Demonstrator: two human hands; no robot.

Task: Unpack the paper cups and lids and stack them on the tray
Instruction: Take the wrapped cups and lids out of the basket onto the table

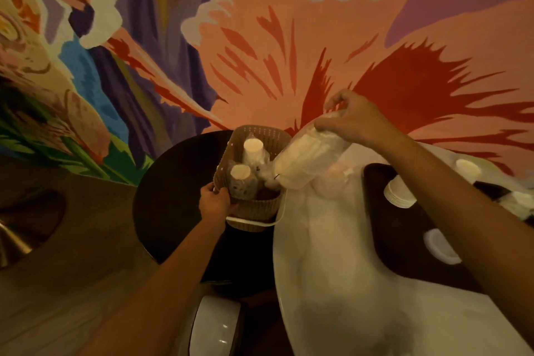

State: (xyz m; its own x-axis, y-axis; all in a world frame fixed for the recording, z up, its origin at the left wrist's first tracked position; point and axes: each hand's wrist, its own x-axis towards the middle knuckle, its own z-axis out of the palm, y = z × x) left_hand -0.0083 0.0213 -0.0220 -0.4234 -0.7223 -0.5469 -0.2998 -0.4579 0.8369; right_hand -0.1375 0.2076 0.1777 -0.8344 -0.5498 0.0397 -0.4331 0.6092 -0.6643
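Your left hand (pixel 215 201) grips the near rim of the woven basket (pixel 251 211), fingers curled over its edge, apparently to steady it on the dark round bench (pixel 167 205) while the other hand lifts. Your right hand (pixel 351 120) is clamped round the upper end of a plastic-wrapped sleeve (pixel 306 159); whether it holds cups or lids I cannot tell. The sleeve hangs tilted, its lower end just over the basket's right corner, beside two more wrapped sleeves (pixel 241 179) standing upright inside. That tilt looks aimed at the dark tray (pixel 404 254) on the white bench (pixel 332 283), where a cup stack (pixel 400 192) and a lid (pixel 440 246) sit.
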